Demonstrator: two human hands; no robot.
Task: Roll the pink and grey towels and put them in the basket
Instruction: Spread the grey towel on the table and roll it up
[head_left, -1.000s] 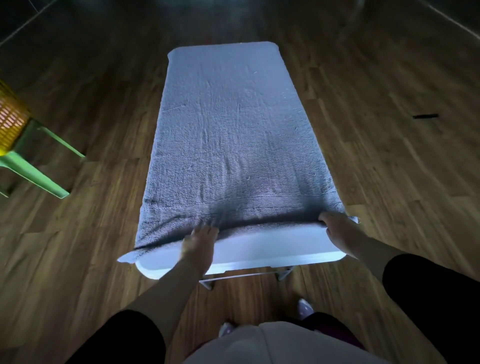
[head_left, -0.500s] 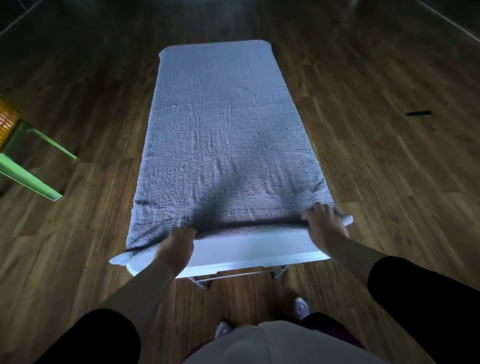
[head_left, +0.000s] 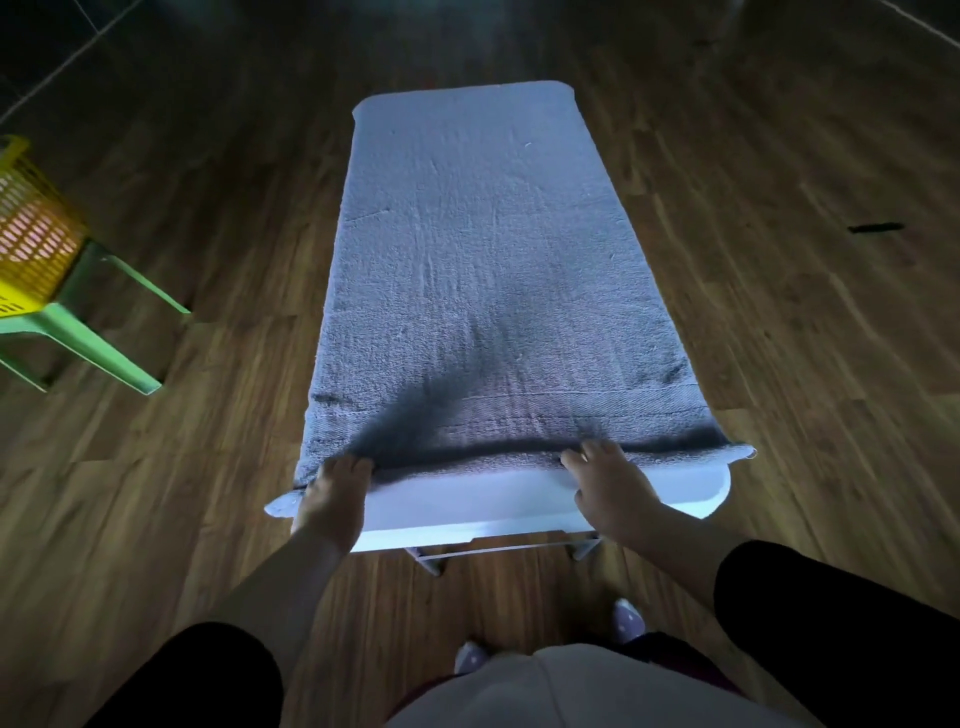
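A grey towel (head_left: 478, 270) lies flat along a narrow white table (head_left: 519, 504), covering nearly its whole top. Its near edge is turned over into a low fold across the table's width. My left hand (head_left: 335, 491) rests on that folded edge near the left corner, fingers curled over it. My right hand (head_left: 605, 480) presses on the same edge right of the middle, fingers spread. A yellow basket (head_left: 31, 234) with something pink showing through its lattice stands at the far left on a green stool (head_left: 88, 338). No loose pink towel is in view.
Dark wooden floor surrounds the table on all sides. A small black object (head_left: 875, 227) lies on the floor to the right. My feet (head_left: 626, 621) show under the table's near end, close to its metal legs.
Both hands slid leftward along the towel's near edge; the right hand left the right corner for a spot nearer the middle. The view shifted, bringing the basket back in.
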